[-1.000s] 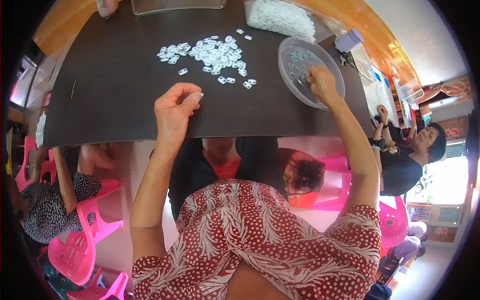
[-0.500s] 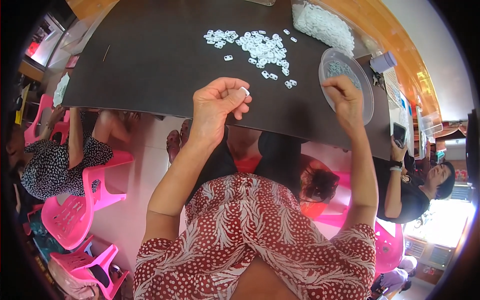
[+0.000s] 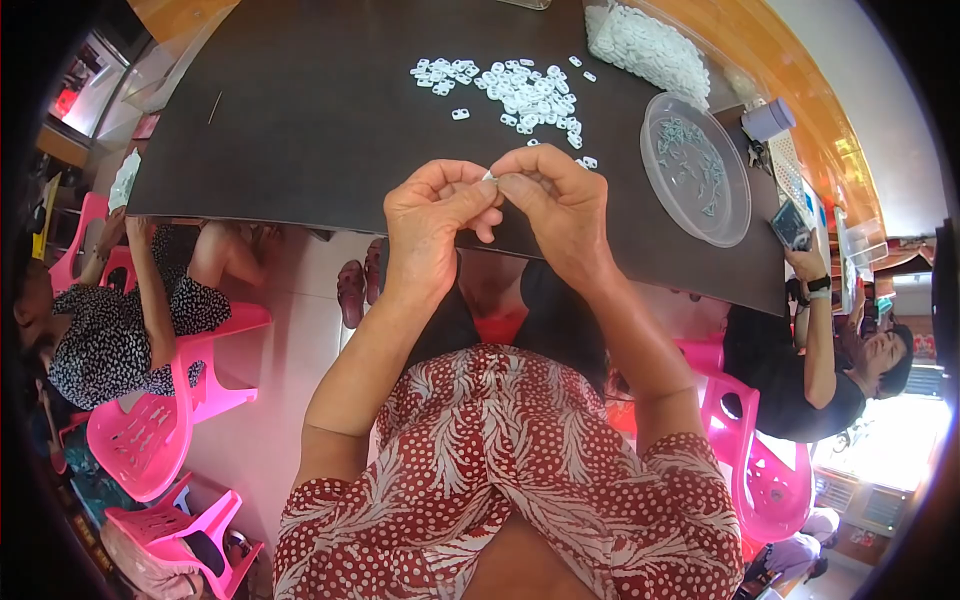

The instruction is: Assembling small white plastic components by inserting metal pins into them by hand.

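Note:
Over the near edge of the dark table, my left hand [image 3: 428, 215] pinches a small white plastic piece [image 3: 489, 176] between thumb and fingertips. My right hand [image 3: 568, 205] meets it there, thumb and forefinger closed at the piece. Whatever the right fingertips hold is tiny and mostly hidden. Beyond the hands lies a loose pile of white two-holed plastic pieces [image 3: 525, 97], with a few strays round it. To the right stands a round clear plastic tray [image 3: 655, 172] holding small grey-green slender pieces [image 3: 712, 170], possibly screws.
A clear bag of white pieces [image 3: 645, 50] rests at the far right, with a lavender cup [image 3: 768, 119] near it. One seated person [image 3: 85, 345] is at left on a pink chair [image 3: 140, 445]; another person [image 3: 790, 380] at right holds a phone [image 3: 790, 226].
My right hand has left the tray and moved left to meet my left hand at the white piece. My left hand stays nearly in place. The person at right has shifted the phone.

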Tool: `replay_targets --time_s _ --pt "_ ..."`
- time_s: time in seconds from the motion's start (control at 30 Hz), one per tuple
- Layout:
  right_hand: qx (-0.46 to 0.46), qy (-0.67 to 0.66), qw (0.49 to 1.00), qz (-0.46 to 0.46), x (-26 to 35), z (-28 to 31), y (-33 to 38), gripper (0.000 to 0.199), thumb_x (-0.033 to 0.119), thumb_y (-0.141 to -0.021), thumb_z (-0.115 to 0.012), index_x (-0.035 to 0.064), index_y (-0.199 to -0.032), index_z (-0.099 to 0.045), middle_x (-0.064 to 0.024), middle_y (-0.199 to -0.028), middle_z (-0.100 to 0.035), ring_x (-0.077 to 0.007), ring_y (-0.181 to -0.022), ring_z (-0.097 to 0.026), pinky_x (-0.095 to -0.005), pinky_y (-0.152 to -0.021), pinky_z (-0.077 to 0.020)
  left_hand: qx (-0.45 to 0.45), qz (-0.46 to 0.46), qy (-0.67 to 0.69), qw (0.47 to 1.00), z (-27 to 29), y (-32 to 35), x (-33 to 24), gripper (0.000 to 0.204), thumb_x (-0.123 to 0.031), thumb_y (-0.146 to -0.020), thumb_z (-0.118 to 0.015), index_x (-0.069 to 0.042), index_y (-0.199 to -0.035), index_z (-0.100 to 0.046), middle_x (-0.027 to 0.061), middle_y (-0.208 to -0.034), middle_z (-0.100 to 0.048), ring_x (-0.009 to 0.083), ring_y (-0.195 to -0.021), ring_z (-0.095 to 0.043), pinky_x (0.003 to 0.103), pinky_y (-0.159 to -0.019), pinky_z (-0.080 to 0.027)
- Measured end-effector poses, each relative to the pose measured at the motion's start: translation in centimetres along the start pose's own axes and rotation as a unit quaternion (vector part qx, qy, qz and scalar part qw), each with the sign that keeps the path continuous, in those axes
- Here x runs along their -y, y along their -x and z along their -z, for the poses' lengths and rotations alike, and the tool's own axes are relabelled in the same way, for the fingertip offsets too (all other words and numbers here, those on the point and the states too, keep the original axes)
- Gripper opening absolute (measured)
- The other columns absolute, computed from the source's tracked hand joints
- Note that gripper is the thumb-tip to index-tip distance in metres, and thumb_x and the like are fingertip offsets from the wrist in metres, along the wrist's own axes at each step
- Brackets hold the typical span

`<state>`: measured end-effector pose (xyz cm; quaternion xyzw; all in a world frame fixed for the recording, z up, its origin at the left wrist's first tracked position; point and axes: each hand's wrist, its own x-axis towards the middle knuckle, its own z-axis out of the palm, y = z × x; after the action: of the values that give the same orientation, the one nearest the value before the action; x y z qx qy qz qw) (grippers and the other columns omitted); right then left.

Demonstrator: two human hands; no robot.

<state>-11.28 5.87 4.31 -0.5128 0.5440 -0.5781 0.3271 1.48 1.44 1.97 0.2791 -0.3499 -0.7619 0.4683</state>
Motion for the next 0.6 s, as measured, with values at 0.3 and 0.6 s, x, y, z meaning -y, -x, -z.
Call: replay_targets --time_s 0.3,0.6 --pt "0.041 -0.022 0.999 -0.01 -0.9 0.1 -0.7 0.007 -0.004 -0.081 -0.056 -0.0015 -0.086 -0.061 -0.0034 -0.074 -0.063 -0.0064 -0.068 -0.057 -0.0219 -0.062 -0.0471 0.019 0.023 -0.014 0.999 0.8 -0.2 -0.4 0.012 -0.006 -0.084 -0.062 0.006 -0.086 -0.064 0.0113 -0.073 -0.065 0.0128 -0.056 -0.059 0.022 -0.049 -0.046" --pt "0.049 0.029 0.998 -0.01 -0.1 0.2 -1.0 0.007 -0.003 -0.079 -0.058 -0.0015 -0.085 -0.062 -0.0025 -0.076 -0.062 -0.0068 -0.071 -0.057 -0.0218 -0.065 -0.0465 0.023 0.038 -0.041 0.998 1.9 -0.1 -0.7 0.015 -0.006 -0.084 -0.061 0.007 -0.088 -0.066 0.0123 -0.075 -0.065 0.0134 -0.058 -0.058 0.024 -0.051 -0.045"
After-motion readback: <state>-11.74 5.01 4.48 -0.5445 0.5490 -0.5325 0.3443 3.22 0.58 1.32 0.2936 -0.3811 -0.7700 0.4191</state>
